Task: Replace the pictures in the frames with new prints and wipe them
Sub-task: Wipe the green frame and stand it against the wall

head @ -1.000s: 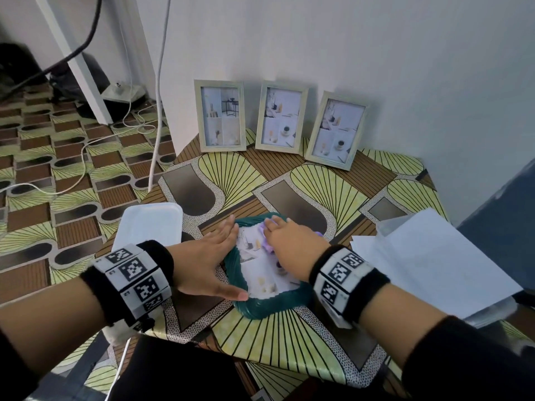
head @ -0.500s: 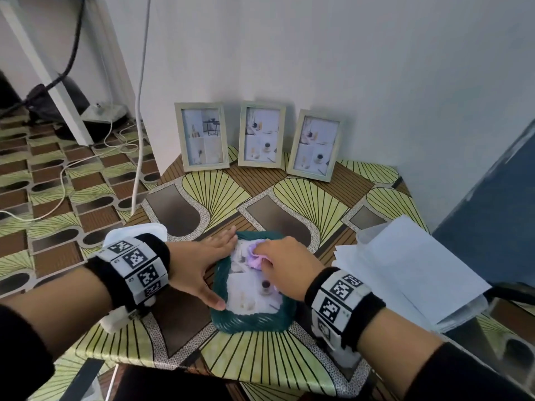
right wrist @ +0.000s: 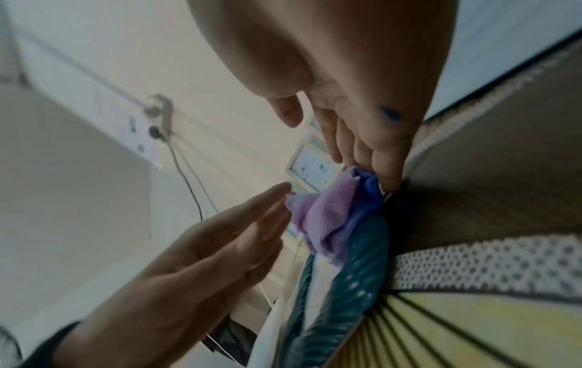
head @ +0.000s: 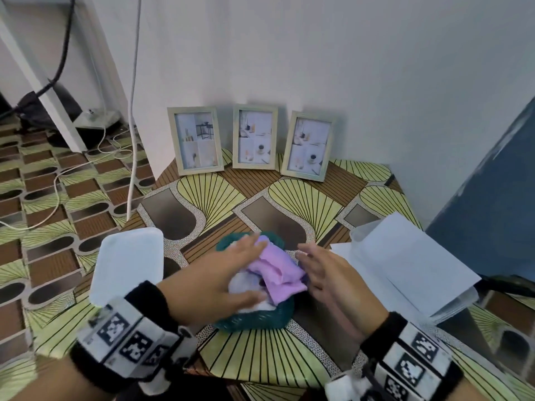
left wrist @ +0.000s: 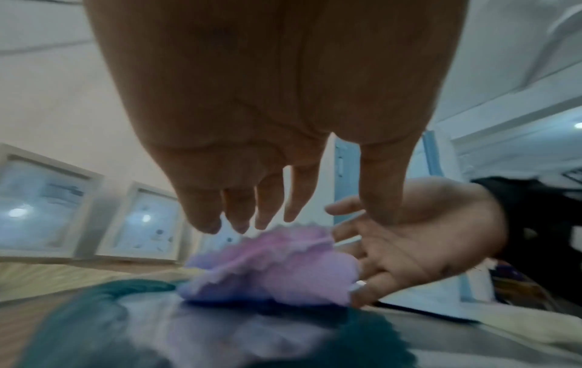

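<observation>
A teal-edged picture frame (head: 260, 319) lies flat near the table's front, print facing up. A crumpled purple cloth (head: 279, 270) sits loose on its glass. My left hand (head: 220, 273) hovers over the frame's left half, fingers straight, tips at the cloth's edge; the left wrist view shows the left hand's fingertips (left wrist: 239, 224) just above the cloth (left wrist: 274, 266). My right hand (head: 324, 273) is open at the frame's right side, holding nothing. In the right wrist view the right hand's fingertips (right wrist: 387, 179) reach the frame's edge (right wrist: 356, 274) beside the cloth (right wrist: 327, 214).
Three pale framed pictures (head: 254, 137) lean against the wall at the back of the table. A white plastic lid (head: 127, 264) lies front left. A stack of white paper (head: 405, 261) lies at the right. Cables trail over the floor (head: 58, 180) to the left.
My right hand has let go of the purple cloth and drawn off to the right. My left hand has slid from the frame's left edge over the glass toward the cloth.
</observation>
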{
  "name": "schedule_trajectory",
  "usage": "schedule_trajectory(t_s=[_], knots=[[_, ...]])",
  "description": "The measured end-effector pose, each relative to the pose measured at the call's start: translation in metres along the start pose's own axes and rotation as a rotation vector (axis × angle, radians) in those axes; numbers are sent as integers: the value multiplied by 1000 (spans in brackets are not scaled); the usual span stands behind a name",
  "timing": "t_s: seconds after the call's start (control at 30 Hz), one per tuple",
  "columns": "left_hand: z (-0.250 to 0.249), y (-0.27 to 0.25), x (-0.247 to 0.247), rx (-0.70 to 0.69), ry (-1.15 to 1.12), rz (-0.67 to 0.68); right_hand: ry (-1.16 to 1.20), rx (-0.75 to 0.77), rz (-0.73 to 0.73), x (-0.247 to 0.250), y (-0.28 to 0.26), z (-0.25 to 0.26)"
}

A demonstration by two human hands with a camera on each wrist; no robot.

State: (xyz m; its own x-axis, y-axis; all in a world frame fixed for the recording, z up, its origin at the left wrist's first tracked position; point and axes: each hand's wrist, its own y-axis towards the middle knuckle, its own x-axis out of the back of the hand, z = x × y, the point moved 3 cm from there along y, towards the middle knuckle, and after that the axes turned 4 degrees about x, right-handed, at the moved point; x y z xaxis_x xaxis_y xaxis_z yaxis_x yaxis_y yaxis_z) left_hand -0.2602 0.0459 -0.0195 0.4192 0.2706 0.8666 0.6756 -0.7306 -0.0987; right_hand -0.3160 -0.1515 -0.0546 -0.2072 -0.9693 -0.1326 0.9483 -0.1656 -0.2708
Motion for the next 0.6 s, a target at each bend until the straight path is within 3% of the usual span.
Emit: schedule_trajectory(t_s=[0.2,0.33,0.6], knots=[[-26,19,-39,150,151,135,410,-138,-21,1,-13,-6],[-25,30,-32,169,200,41,443,-209,-13,1,-18,-9],[-22,32,-31,61,330,25,456,-204,28,-7,-19,-12]])
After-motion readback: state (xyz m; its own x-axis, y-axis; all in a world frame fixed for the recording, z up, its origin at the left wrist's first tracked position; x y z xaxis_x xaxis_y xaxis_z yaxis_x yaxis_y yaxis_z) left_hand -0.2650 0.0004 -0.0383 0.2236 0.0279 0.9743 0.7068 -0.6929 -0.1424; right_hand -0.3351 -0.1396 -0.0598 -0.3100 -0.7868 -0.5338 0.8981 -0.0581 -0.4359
